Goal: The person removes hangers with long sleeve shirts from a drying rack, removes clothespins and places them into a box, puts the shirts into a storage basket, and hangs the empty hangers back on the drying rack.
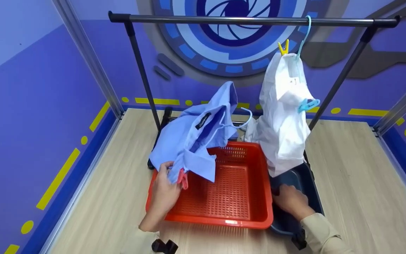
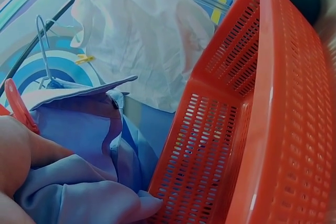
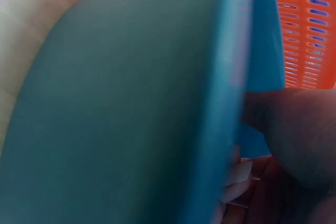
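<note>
A light blue collared shirt (image 1: 192, 137) with a pale blue hanger (image 1: 248, 121) in it is bunched over the red basket (image 1: 263, 218). My left hand (image 1: 165, 190) grips the shirt's near edge, beside a red clothespin (image 1: 183, 179). In the left wrist view, the shirt (image 2: 89, 198) drapes below this clothespin (image 2: 20, 106). My right hand (image 1: 292, 201) reaches down into a dark blue basin (image 1: 315, 187). The right wrist view shows its fingers (image 3: 244, 174) bent behind the basin's rim (image 3: 220, 93); whatever they may hold is hidden.
A white garment (image 1: 287, 123) hangs on a hanger from the rack's bar (image 1: 224, 20), with a yellow clothespin (image 1: 283, 47) and a blue clothespin (image 1: 308, 104) on it. Purple wall panels (image 1: 48, 106) surround the wooden floor (image 1: 358, 190).
</note>
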`<state>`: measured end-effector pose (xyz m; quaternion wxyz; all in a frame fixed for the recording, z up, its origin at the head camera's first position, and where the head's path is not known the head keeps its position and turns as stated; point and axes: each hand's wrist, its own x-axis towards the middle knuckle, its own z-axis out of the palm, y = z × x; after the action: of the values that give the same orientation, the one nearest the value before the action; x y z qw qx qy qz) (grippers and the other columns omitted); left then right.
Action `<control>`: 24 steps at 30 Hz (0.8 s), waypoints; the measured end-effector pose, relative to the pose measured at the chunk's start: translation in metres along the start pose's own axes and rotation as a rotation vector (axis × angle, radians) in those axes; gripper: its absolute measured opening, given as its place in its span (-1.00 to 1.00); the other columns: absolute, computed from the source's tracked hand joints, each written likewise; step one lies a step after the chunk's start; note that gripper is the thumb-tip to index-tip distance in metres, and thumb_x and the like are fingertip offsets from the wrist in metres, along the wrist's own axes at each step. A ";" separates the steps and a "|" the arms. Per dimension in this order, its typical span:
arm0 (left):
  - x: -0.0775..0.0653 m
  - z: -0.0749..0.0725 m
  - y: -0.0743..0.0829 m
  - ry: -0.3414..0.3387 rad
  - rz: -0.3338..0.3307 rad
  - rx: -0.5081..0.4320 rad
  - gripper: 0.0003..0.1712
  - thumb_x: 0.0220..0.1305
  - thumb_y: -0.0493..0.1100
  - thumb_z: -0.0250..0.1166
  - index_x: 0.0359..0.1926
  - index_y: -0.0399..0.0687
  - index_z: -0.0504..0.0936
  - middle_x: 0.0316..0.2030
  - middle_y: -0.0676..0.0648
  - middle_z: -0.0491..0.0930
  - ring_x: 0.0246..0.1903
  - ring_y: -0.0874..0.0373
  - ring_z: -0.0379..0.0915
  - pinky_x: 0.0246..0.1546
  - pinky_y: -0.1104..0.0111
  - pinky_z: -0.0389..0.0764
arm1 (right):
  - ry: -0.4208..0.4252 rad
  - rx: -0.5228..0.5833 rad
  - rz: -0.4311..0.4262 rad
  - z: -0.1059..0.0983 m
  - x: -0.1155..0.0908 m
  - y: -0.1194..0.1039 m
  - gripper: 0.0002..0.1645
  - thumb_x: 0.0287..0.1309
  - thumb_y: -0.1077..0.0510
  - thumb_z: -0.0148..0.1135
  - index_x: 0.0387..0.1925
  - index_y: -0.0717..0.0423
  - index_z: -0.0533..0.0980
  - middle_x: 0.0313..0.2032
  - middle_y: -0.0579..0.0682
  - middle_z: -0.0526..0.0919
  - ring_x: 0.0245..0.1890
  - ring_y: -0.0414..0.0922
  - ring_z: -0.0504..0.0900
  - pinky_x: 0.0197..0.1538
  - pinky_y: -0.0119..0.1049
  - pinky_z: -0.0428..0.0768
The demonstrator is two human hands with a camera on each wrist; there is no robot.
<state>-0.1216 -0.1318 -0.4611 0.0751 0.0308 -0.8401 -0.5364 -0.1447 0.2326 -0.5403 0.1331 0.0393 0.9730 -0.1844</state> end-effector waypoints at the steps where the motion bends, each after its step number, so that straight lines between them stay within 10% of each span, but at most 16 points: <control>1: 0.000 0.001 0.000 0.000 -0.003 -0.002 -0.50 0.31 -0.17 0.25 0.18 -0.25 0.32 -0.20 -0.17 0.56 -0.39 0.13 0.46 -0.31 0.35 0.53 | -0.001 0.001 0.000 0.000 0.000 0.000 -0.52 0.08 -0.15 0.23 -0.43 0.24 0.54 -0.36 0.26 0.65 -0.45 0.11 0.61 -0.38 0.13 0.52; 24: 0.000 0.012 0.004 0.056 -0.048 -0.006 -0.44 0.26 -0.19 0.30 0.23 -0.27 0.38 0.05 -0.22 0.54 -0.02 -0.06 0.50 0.08 0.08 0.56 | 0.111 0.086 0.013 -0.024 -0.024 -0.012 -0.45 0.20 -0.19 0.16 -0.74 0.03 0.33 -0.71 -0.07 0.36 -0.68 -0.10 0.36 -0.59 -0.22 0.24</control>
<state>-0.1229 -0.1197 -0.4623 0.0858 0.0655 -0.8350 -0.5395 -0.1292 0.2297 -0.5083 0.0785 0.0616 0.9698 -0.2227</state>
